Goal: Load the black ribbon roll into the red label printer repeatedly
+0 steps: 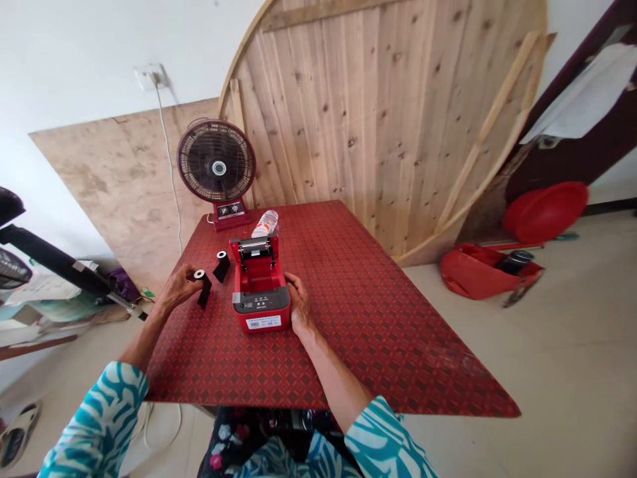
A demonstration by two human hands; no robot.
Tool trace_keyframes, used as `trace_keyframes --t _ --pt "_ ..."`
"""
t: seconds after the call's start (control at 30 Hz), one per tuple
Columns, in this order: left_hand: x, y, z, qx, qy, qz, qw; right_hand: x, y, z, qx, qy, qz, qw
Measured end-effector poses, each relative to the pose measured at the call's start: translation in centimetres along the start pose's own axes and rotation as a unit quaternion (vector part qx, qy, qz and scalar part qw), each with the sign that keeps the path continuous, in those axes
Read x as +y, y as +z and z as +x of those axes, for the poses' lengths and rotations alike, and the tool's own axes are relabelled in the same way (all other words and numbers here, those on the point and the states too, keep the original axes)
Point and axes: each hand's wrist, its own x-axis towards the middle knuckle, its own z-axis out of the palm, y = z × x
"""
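Note:
A small red printer [259, 292] with its lid open stands on the red patterned table [358, 318]. My right hand [299, 304] rests against the printer's right side, fingers curled on its casing. My left hand [182, 285] grips a black roll [203, 287] just left of the printer, with its strip hanging down to the table. A second black roll [221, 265] stands on the table a little farther back, beside the printer's open lid.
A red table fan [217, 169] and a lying plastic bottle [264, 224] sit at the table's far edge. Wooden boards lean on the wall behind. Red basins [545, 211] lie on the floor at right. A black stand [54, 262] reaches in at left.

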Motion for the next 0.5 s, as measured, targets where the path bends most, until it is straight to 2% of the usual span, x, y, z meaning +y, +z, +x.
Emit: trace_keyframes --t 0.17,0.27,0.33,0.43,0.5 --pt "-1.2 1.3 -0.2 -0.006 -0.015 0.035 0.999 0.2 -0.3 0.0 -0.002 -0.001 -0.011 1.000" --pt "-0.9 0.8 -0.7 -0.033 -0.012 0.016 0.999 0.2 -0.3 0.1 0.002 0.008 -0.007 1.000" --pt "-0.7 0.1 -0.7 -0.044 -0.004 -0.035 0.998 0.2 -0.3 0.1 0.005 0.012 -0.003 1.000" --pt "-0.1 -0.6 0.6 -0.018 0.002 -0.122 0.992 0.2 -0.2 0.0 0.007 0.015 -0.004 1.000" --pt "0.3 -0.5 2.4 -0.009 0.000 -0.123 0.992 0.1 -0.2 0.0 0.008 0.014 -0.005 1.000"
